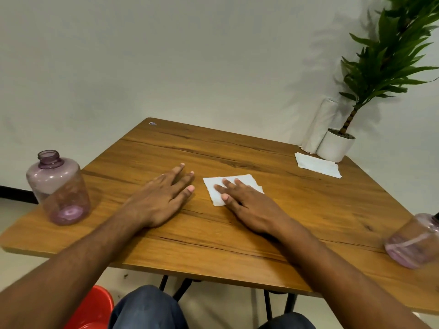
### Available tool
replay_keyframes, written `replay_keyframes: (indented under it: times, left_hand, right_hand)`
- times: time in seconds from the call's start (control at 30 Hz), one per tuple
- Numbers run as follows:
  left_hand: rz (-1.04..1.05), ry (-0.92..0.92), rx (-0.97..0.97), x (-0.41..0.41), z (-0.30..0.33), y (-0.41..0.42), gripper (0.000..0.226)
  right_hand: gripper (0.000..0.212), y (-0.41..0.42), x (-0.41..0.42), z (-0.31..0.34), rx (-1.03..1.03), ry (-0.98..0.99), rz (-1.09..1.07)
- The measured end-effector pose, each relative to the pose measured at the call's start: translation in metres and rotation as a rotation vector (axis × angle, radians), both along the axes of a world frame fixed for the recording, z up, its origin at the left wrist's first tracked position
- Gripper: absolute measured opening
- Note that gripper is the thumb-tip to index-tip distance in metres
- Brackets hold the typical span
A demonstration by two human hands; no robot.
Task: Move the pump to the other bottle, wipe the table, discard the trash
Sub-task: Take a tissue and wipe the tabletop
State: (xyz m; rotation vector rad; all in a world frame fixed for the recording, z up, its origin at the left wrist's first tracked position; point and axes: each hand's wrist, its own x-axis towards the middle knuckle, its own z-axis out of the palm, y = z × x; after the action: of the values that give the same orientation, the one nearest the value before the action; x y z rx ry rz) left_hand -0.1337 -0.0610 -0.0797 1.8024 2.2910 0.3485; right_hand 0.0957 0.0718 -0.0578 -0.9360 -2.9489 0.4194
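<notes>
A folded white paper towel (pixel 215 189) lies near the middle of the wooden table (pixel 237 233). My right hand (pixel 247 205) lies flat on it, fingers spread and pressing down. To its left, my left hand (pixel 161 200) rests palm-down on the bare wood, holding nothing. A clear purple bottle (pixel 58 188) with an open neck and no pump stands at the table's left edge. A second purple bottle (pixel 413 241) sits at the right edge, partly cut off; a dark part shows at its top.
A potted plant in a white pot (pixel 335 146) and a white paper roll (pixel 318 127) stand at the far right corner, with spare white tissues (pixel 318 165) beside them. Something red (pixel 92 307) sits on the floor under the table's near left. A wall lies close behind.
</notes>
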Motion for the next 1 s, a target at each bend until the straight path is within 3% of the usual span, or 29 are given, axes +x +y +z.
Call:
replay_keyframes:
  times: [0.27,0.47,0.67,0.83,1.0]
  left_hand:
    - [-0.017,0.045,0.004,-0.002,-0.001,0.001,0.076]
    - [0.008,0.035,0.017,-0.001,-0.001,0.000,0.093]
    - [0.006,0.007,0.037,-0.002,-0.005,0.002,0.087]
    - [-0.004,-0.003,0.056,-0.004,-0.004,0.000,0.105]
    - [0.002,-0.006,0.059,-0.006,-0.006,0.001,0.100]
  right_hand:
    - [0.071,0.073,-0.014,0.008,0.054,-0.063,-0.282]
    - [0.071,0.050,-0.071,0.000,0.094,-0.068,-0.172]
    - [0.073,0.008,-0.030,0.000,-0.010,-0.061,-0.019]
    - [0.082,0.049,0.004,0.011,-0.029,-0.095,-0.161]
    - [0.076,0.056,-0.019,0.012,0.020,-0.100,-0.237]
